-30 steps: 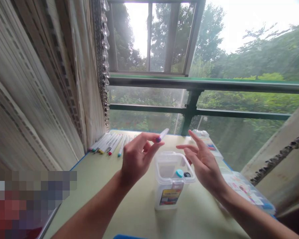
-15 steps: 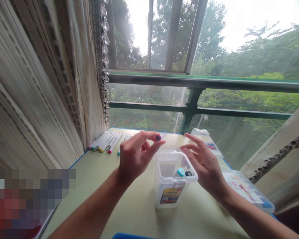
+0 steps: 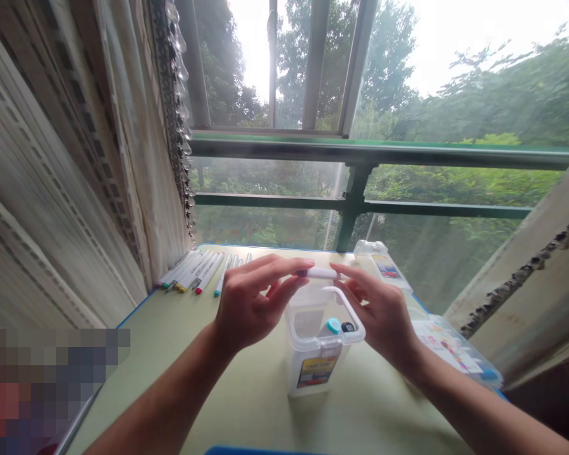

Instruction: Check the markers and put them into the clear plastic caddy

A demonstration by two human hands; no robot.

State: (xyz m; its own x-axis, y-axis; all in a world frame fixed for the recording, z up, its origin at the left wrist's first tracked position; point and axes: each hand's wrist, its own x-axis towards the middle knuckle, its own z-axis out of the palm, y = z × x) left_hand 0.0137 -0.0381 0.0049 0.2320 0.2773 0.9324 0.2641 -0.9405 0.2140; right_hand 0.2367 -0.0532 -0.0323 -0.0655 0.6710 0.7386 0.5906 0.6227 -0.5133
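A white marker with a dark purple end [image 3: 323, 273] lies level above a clear plastic box [image 3: 308, 344]. My left hand [image 3: 251, 303] pinches the purple end between thumb and fingers. At the opposite end, the fingertips of my right hand [image 3: 384, 313] close round the marker. The box stands upright on the table, lidless, with a printed label on its front. Inside it are a marker with a teal cap [image 3: 332, 326] and one with a black cap [image 3: 348, 327].
Several white markers [image 3: 203, 272] lie in a row at the back left of the table [image 3: 171, 354]. A clear lid-like plastic piece [image 3: 384, 265] is at the back right, with a flat clear case [image 3: 455, 351] nearer. A blue edge [image 3: 251, 450] shows at the front.
My right hand has come in to the marker's free end, its fingers closing there. The marker has turned from pointing away to lying sideways between both hands. The view has shifted slightly.
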